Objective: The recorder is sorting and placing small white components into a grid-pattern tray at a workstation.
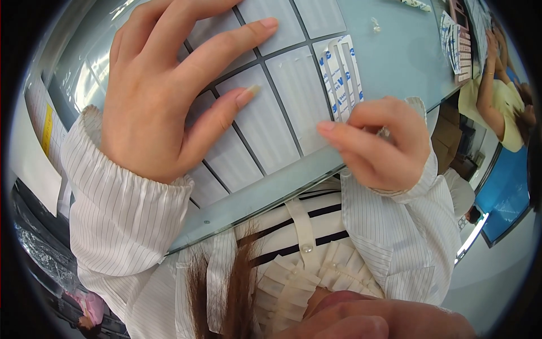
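Left sleeve (127, 217) and right sleeve (415, 240) white, thin dark pinstripes, loose and puffed, slightly glossy. Left cuff (138, 169) gathered, frilled edge. Cream top (271, 221) underneath, black bands (330, 238) across it. Cream strap (299, 223) with round pearly button (306, 248). Pleated cream ruffle (344, 265) at neck. Long hair strands (234, 282) hanging over front. Left hand (151, 101): thumbnail long, reaching past fingertip.

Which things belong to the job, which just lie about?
In use, seemingly:
white rectangular panels, under left hand
slotted white-and-blue printed sheet, beside right hand

Lying about, seemingly:
small whitish scrap
white paper sheet
brown cardboard box
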Motion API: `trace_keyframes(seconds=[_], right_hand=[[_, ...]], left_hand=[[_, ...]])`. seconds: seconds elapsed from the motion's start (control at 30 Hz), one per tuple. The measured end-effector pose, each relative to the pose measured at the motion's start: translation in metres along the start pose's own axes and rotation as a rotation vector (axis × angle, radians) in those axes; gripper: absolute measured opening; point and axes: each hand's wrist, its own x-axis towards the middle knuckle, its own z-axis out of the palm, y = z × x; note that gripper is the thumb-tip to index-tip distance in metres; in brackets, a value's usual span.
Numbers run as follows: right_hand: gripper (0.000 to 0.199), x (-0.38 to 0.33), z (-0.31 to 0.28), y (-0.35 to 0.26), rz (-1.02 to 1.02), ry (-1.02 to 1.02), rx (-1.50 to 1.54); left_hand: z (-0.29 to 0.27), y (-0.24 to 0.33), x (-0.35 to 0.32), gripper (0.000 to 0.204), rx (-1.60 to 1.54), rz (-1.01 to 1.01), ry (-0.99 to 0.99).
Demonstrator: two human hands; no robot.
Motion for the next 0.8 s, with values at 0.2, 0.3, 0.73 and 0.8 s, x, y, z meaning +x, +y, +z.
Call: trace_keyframes(seconds=[0.2,0.3,0.73,0.8], right_hand=[[0.043,-0.002,0.005,0.0,-0.207,-0.119,-0.282],[0.046,0.003,0.01,-0.002,-0.258,-0.062,-0.321],[0.035,0.018,0.011,-0.006,-0.366,-0.118,-0.321],[0.031,0.018,0.012,-0.001,-0.36,-0.109,-0.283]], left_hand=[[0.004,0.001,0.003,0.053,-0.013,-0.003,-0.005],[0.001,0.001,0.001,0.053,-0.012,-0.028,-0.017],[0.002,0.004,-0.002,0.053,-0.033,-0.071,-0.017],[0.002,0.005,-0.003,0.053,-0.033,-0.078,-0.018]])
